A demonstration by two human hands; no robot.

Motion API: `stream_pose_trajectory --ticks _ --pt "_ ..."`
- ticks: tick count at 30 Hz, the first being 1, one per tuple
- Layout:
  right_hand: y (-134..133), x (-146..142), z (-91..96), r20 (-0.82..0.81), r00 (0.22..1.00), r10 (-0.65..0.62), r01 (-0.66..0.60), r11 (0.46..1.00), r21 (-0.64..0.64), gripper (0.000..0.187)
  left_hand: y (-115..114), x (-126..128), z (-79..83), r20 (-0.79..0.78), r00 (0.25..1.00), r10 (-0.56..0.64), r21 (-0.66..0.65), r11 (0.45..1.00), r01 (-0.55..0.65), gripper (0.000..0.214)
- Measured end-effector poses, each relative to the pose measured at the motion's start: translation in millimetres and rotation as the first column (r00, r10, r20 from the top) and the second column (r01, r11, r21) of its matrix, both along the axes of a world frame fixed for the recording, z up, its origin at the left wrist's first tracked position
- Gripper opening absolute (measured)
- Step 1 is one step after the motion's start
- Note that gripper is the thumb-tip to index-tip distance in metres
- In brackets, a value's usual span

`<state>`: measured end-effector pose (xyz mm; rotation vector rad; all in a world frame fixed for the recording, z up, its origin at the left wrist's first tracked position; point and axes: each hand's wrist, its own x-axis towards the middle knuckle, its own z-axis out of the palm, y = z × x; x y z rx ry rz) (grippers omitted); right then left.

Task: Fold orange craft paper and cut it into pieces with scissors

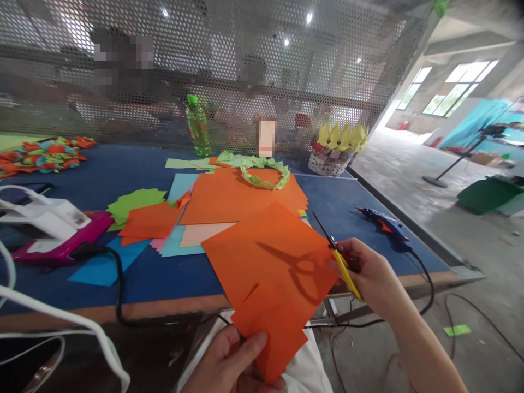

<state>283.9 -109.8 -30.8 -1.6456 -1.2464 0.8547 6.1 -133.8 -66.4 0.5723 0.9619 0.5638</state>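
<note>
My left hand (229, 363) pinches the lower corner of an orange paper sheet (270, 267) and holds it up above the table's front edge. My right hand (368, 275) is closed round yellow-handled scissors (338, 254), whose dark blades point up and left at the sheet's right edge. The scissors cast a shadow on the paper. A short slit shows near the sheet's lower left.
On the blue table (139, 273) lie orange, green and light blue sheets, a green paper wreath (265, 173), a green bottle (198, 126), a woven basket with yellow paper points (336, 150), a blue glue gun (387, 225), and a pink and white device (57, 232) with cables. People sit behind the perforated screen.
</note>
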Motion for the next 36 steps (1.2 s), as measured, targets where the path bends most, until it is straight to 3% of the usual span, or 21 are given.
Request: stream_pose_trajectory --ticks 7,13,16,17,19,21,23,26,30,36 --pt "-1.3 -5.7 1.5 -0.094 0.995 -0.019 0.015 0.999 -0.037 0.037 -1.8 2.8 -10.4 -0.068 0.995 0.067 0.083 0.995 -0.061 0.053" --pt "-1.7 -3.5 -0.9 -0.093 0.996 -0.001 -0.003 0.999 -0.050 0.036 -5.2 6.0 -12.3 0.026 0.992 0.122 0.066 0.990 -0.124 0.048" --pt "-4.9 2.8 -3.1 0.169 0.984 -0.054 0.051 0.998 0.027 0.031 -3.7 6.7 -8.4 0.002 0.999 0.044 0.093 0.995 -0.044 0.047" --pt "-7.3 5.2 -2.9 0.311 0.943 -0.117 0.100 0.992 0.072 0.030 -3.2 6.8 -7.3 -0.007 1.000 0.027 0.094 0.995 -0.027 0.046" --pt "-13.4 7.9 -0.8 0.555 0.787 -0.270 0.209 0.963 0.171 0.030 -2.3 7.4 -5.8 -0.024 1.000 0.010 0.093 0.996 -0.008 0.048" --pt "-19.7 4.3 3.1 0.645 0.692 -0.323 0.239 0.946 0.218 0.029 -1.9 8.3 -5.2 -0.042 0.999 -0.006 0.103 0.995 0.010 0.052" --pt "-23.7 -8.2 6.9 0.614 0.760 -0.212 0.129 0.976 0.176 0.022 -1.8 9.5 -5.1 -0.061 0.998 -0.014 0.119 0.993 0.022 0.055" --pt "-20.9 -39.1 10.3 0.513 0.852 0.105 -0.163 0.984 0.069 0.012 -2.0 10.7 -4.8 -0.080 0.997 -0.006 0.148 0.989 0.018 0.056" --pt "-3.1 -76.4 12.3 0.502 0.813 0.297 -0.351 0.936 0.015 0.022 -3.4 9.1 -3.1 -0.075 0.997 -0.010 0.195 0.980 0.025 0.054" --pt "16.7 -98.2 14.1 0.567 0.714 0.410 -0.454 0.888 -0.070 0.035 -5.0 2.9 -0.8 -0.045 0.999 0.005 0.169 0.986 0.003 0.052"
